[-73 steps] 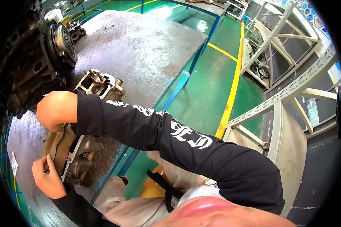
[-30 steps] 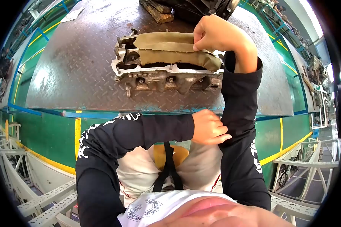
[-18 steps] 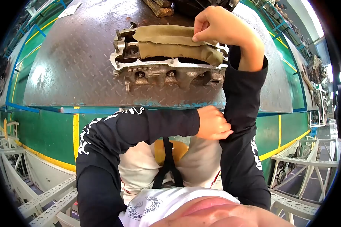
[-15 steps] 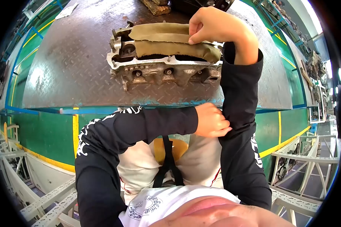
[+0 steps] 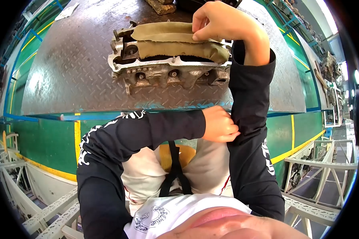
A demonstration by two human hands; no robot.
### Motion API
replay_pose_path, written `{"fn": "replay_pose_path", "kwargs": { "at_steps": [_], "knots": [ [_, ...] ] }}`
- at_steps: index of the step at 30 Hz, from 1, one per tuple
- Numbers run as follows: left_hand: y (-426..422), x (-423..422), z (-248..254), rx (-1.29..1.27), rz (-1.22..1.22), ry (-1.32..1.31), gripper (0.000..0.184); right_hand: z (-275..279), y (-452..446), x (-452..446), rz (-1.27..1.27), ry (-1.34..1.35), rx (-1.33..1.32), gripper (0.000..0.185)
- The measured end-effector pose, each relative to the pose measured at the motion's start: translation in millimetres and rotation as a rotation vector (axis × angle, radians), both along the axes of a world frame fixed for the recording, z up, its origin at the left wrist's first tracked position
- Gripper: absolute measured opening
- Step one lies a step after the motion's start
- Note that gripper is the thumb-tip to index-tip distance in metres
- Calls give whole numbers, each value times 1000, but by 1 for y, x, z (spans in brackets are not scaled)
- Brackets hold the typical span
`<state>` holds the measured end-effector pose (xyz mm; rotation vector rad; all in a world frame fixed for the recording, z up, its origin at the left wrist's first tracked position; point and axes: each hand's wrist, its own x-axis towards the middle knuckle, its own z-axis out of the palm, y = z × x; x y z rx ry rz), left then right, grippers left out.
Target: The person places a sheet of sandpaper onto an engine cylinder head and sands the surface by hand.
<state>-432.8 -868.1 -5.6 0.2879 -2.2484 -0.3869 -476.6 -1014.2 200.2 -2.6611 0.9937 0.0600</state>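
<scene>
A metal engine part with open bays and studs lies on the steel table. Across its top rests an olive-brown cloth, with folded edges and a bunched right end. My right hand is over the cloth's right part, thumb and forefinger pinched on its upper layer; the other fingers are curled. Below the table's front edge, my left hand is closed on the black sleeve of my right arm, near the forearm. Its fingertips are partly hidden against the fabric.
Behind the engine part are a rusty block and a dark machine part, cut off by the frame. A white paper lies at the back left of the table. Metal racks stand on both sides.
Since the earliest frame the view has turned to face the table squarely. My left hand has left the cloth and closed on my right sleeve. My right hand remains at the cloth.
</scene>
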Motion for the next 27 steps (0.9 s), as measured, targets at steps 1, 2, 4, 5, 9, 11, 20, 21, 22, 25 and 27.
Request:
{"fn": "replay_pose_path", "kwargs": {
  "at_steps": [1,2,4,5,9,11,20,21,22,25,27],
  "knots": [
    [0,1,-1,9,-3,-25,35,-5,-2,0,-20,-60,-71,23],
    [0,0,-3,20,1,-20,35,-11,-2,0,-39,-118,-137,23],
    [-2,-2,-3,-6,-12,37,36,10,16,0,-98,-171,-88,21],
    [-2,-3,-2,6,-21,46,36,12,17,2,-138,-127,-68,21],
    [-2,2,-2,0,-15,3,37,3,8,2,-43,-39,20,22],
    [-2,6,-4,23,-11,-50,37,-3,0,-1,-36,-1,7,24],
    [-3,4,-5,11,-29,-14,39,-14,-9,-1,-81,74,-54,25],
    [-3,4,-3,14,-29,-11,39,-14,-8,-3,-63,49,-63,25],
    [-3,4,-2,-2,-18,3,39,-14,-6,-3,-46,23,-71,25],
    [-1,1,1,-47,-8,27,38,-9,3,4,-30,-115,-114,26],
    [-1,0,0,-81,-1,36,38,-8,8,17,25,-180,-101,27]
  ]
}}
